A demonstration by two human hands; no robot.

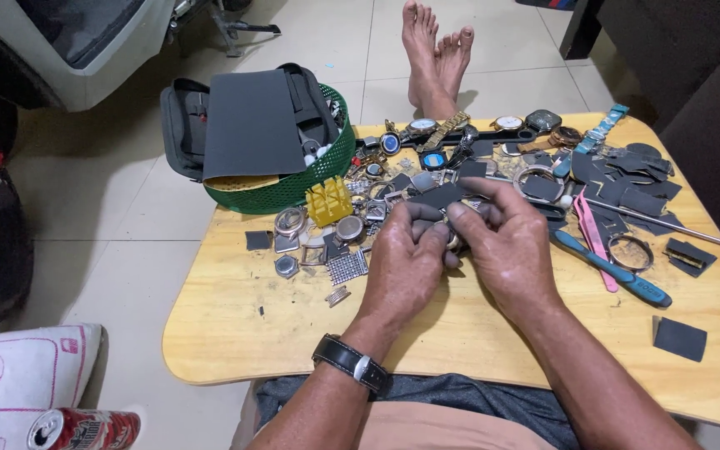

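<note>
Both of my hands meet over the middle of the low wooden table point(235, 333). My left hand point(406, 267) is closed around a small metal watch part point(452, 242), mostly hidden between my fingers, so I cannot tell exactly what piece it is. My right hand point(506, 246) pinches a dark piece of sandpaper point(437, 197) against that part, thumb and forefinger pressed narrow; gripping from both sides seems to keep the part steady under the abrasive. One black wristwatch point(352, 362) sits on my left wrist. Loose sandpaper offcuts lie scattered to the right, too many to count reliably; one lies alone near the table's right edge point(680, 338). One blue-handled tool point(610, 268) and one pink tool point(593, 237) lie just beside my right hand, within easy reach. One green basket point(293, 190) stands at the far left, and one yellow block point(328, 201) touches its base.
</note>
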